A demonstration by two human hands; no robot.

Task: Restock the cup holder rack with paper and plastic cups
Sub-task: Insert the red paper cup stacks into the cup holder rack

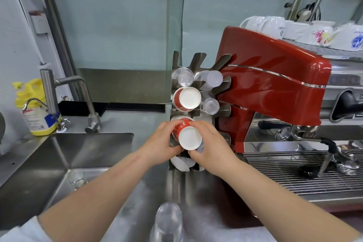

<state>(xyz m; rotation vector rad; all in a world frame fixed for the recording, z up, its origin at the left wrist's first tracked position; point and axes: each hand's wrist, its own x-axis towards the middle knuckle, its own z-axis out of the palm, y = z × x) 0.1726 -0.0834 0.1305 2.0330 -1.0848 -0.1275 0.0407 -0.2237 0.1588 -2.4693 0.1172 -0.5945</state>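
A metal cup holder rack (pixel 198 60) stands on the steel counter between the sink and the espresso machine. Its upper slots hold clear plastic cups (pixel 185 77), frosted plastic cups (pixel 213 79) and a red paper cup stack (pixel 187 98). My left hand (pixel 162 142) and my right hand (pixel 211 146) both grip another red paper cup stack (pixel 188 135), white bottom facing me, at a middle slot of the rack. White cups (pixel 181 163) sit in the slot below my hands. A stack of clear plastic cups (pixel 168 222) lies on the counter near me.
The red espresso machine (pixel 271 92) stands right beside the rack, with white ceramic cups (pixel 275 27) on top. A sink (pixel 64 155) with a tap (pixel 64 88) lies to the left, a glass (pixel 77 178) in its basin. A yellow soap bottle (pixel 34 108) stands behind.
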